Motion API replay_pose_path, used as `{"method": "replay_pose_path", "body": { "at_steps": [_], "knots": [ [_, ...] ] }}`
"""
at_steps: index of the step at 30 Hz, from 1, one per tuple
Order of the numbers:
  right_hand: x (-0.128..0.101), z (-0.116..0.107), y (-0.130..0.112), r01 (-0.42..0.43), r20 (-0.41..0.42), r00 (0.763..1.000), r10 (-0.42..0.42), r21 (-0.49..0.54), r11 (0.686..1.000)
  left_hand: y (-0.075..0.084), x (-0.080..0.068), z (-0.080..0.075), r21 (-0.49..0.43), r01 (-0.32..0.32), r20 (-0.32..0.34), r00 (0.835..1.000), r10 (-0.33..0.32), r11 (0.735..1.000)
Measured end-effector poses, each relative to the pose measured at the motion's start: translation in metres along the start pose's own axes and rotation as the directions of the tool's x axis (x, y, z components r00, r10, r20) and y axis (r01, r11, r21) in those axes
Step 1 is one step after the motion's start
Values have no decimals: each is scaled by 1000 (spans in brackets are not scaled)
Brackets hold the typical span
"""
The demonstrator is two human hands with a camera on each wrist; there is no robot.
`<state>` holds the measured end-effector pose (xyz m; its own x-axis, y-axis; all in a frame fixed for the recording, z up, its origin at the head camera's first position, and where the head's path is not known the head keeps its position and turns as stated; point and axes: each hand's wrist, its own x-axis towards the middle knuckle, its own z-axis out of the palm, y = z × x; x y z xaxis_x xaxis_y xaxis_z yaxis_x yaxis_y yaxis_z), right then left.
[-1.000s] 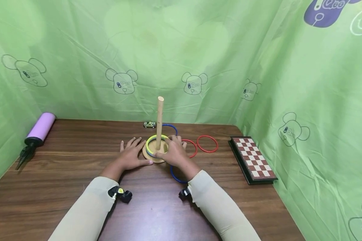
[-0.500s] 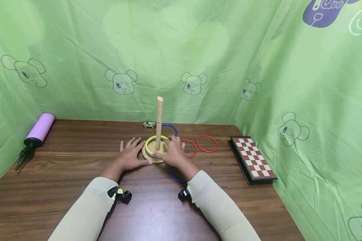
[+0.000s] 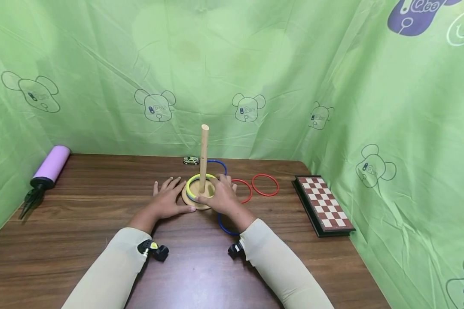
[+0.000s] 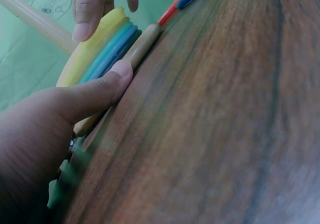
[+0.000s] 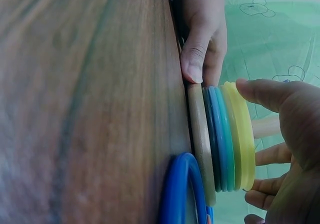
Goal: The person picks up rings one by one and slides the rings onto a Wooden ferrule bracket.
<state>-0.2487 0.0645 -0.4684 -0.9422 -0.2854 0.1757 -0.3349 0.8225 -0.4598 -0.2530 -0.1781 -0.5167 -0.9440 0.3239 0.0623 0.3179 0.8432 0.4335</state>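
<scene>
At the centre of the head view a wooden base (image 3: 195, 201) stands on the table (image 3: 100, 214), with a peg (image 3: 204, 159) rising upright from it and a stack of rings (image 3: 195, 182) round the peg's foot, yellow on top and teal and blue beneath, as the right wrist view shows. The left hand (image 3: 168, 199) lies flat on the table just left of the base, fingers spread and straight, and its thumb tip (image 4: 120, 72) presses against the base's edge. The right hand (image 3: 222, 197) rests over the right side of the stack, fingers loosely bent, with its thumb (image 5: 260, 94) touching the yellow ring (image 5: 240, 134); the fingers do not close round anything. A blue ring (image 3: 226, 225) lies flat on the table below the base, partly under the right wrist, and another blue ring (image 3: 220, 165) lies behind the peg. Two red rings (image 3: 264, 184) lie to the right of the base, one partly hidden by the right hand. A toy car (image 3: 191, 160) sits near the back edge, a chessboard (image 3: 322, 204) lies at the right, and a purple pump (image 3: 48, 169) at the far left.
</scene>
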Motion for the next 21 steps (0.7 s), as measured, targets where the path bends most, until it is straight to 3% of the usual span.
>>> {"method": "replay_pose_path", "body": {
  "at_steps": [10,21],
  "knots": [
    [0,-9,5,12,-5,1000,-12,15,1000,-1,0,1,0,2,-2,1000,-2,1000],
    [-5,-32,38,28,39,999,-32,92,995,0,0,1,-7,13,13,1000,-13,1000]
  ]
}}
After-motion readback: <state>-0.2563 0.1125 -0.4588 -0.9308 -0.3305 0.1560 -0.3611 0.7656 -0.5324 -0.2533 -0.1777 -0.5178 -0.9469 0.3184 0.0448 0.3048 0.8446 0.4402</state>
